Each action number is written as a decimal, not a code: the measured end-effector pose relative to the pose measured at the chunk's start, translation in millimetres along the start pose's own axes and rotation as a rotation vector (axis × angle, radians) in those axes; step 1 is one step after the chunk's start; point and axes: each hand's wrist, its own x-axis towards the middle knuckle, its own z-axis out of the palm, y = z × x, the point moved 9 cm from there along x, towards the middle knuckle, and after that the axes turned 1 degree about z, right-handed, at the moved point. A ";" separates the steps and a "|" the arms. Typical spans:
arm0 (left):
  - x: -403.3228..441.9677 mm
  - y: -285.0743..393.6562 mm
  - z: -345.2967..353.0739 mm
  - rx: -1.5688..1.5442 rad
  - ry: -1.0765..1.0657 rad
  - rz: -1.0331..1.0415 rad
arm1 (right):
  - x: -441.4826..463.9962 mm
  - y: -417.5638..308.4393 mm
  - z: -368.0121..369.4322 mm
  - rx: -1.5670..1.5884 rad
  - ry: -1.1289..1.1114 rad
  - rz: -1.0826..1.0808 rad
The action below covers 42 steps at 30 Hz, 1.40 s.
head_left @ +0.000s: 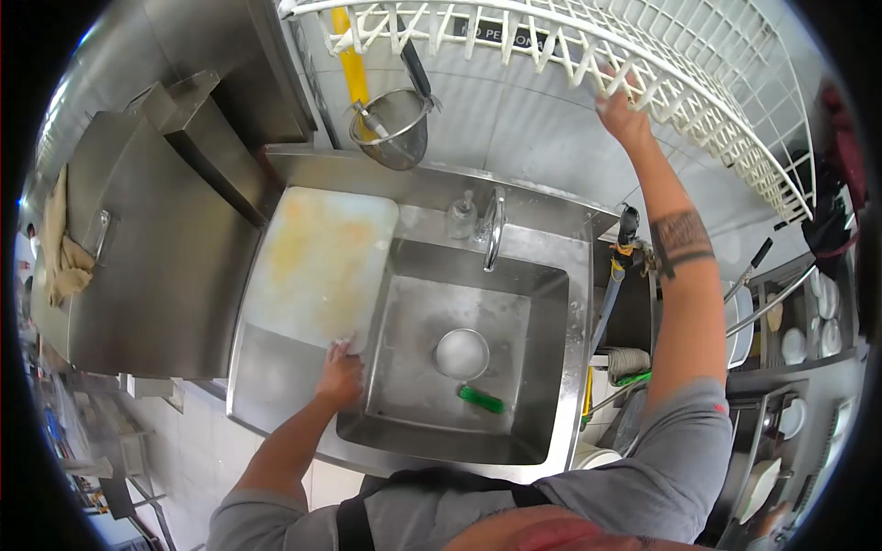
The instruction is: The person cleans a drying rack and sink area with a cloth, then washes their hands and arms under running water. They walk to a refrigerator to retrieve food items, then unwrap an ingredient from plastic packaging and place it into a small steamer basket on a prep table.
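A white cutting board (322, 257) with yellow and orange stains lies on the steel drainboard left of the sink. My left hand (340, 378) is at its near right corner, fingers closed on the edge. High on the right, my right hand (625, 118) reaches up to the white wire rack (643, 69). The rack's wires partly cover those fingers, so their grip cannot be made out. Inside the sink basin (413, 321), a green scrub brush (481, 399) lies near the round drain (461, 354).
A faucet (495, 230) and a clear pump bottle (462, 216) stand behind the basin. Above the board hangs a mesh strainer (393, 129) beside a yellow handle (351, 60). A hose (610, 298) runs along the sink's right side. Left stands a large steel machine (165, 266).
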 end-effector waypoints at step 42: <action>-7.7 -9.8 -5.6 -0.069 0.252 -0.049 | -125.4 144.9 -2.7 -0.425 -1.025 0.716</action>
